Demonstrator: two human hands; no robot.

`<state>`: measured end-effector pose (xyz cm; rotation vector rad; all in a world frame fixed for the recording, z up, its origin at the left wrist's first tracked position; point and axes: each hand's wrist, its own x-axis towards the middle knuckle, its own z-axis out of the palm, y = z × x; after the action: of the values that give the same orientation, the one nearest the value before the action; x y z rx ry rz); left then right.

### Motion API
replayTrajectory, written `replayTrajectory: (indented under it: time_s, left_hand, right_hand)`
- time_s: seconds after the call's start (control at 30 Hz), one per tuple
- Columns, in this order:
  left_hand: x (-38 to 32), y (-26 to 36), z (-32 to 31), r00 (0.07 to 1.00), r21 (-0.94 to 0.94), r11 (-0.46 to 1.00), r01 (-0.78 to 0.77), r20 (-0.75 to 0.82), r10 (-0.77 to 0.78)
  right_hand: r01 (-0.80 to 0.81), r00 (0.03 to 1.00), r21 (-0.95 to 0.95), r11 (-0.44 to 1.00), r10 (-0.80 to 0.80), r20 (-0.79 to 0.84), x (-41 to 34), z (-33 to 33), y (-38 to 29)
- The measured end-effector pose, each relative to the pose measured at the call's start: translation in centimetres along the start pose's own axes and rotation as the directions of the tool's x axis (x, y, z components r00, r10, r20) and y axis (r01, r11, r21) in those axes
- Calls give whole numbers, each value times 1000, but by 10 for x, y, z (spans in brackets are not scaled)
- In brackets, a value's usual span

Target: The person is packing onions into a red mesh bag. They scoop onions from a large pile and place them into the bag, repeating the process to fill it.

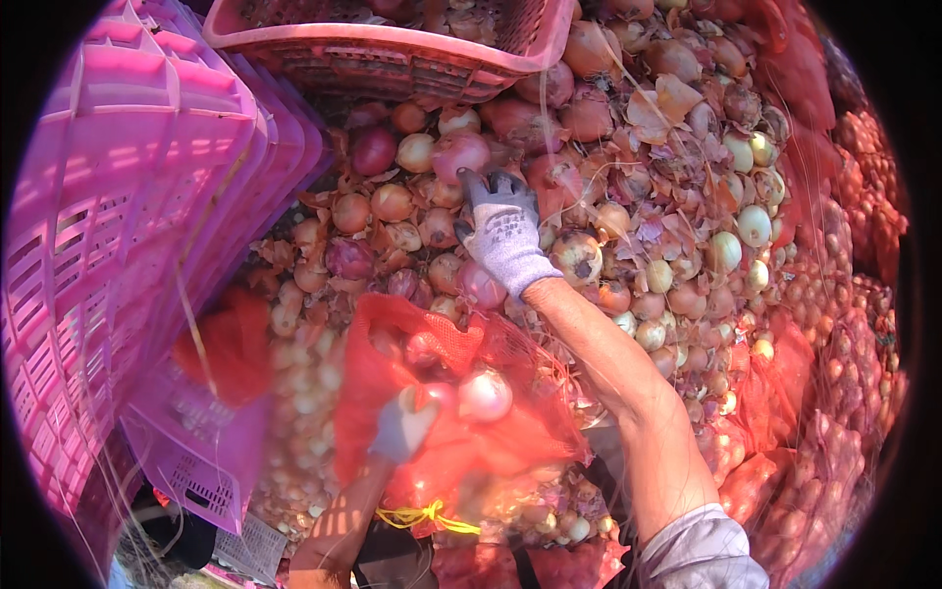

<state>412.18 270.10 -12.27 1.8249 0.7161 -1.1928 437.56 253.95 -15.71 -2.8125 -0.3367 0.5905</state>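
My right hand (504,224), in a grey knit work glove with dark fingertips, reaches over the onion pile. Its fingers touch a purple-red onion (461,156); whether they grip it I cannot tell. Nearer to me lies a red mesh bag (508,442) with its mouth spread and a pale pink onion (485,395) with other onions at the opening. My left hand (405,425), gloved and blurred, is at the left part of this bag, beside the onions; its fingertips are unclear. A yellow tie (427,516) crosses the bag's near end.
Stacked pink-purple plastic crates (147,147) stand on the left. A pink basket (383,37) with onions and skins sits at the top. Loose onions (581,258) and dry skins spread across the middle. Filled red mesh bags (817,471) lie along the right. Another red mesh piece (228,346) lies by the crates.
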Motion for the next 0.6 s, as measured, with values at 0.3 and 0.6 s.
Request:
replayTrajectory:
  time_s: [0.3, 0.6]
  left_hand:
    - [-32, -9, -22, 998, -281, 957, -69, -32, 62]
    - [-91, -36, -95, 982, -413, 892, -182, -116, 147]
  right_hand:
    - [199, 939, -385, 901, -63, 338, 39, 7, 22]
    - [100, 795, 441, 892, -338, 504, -72, -25, -44]
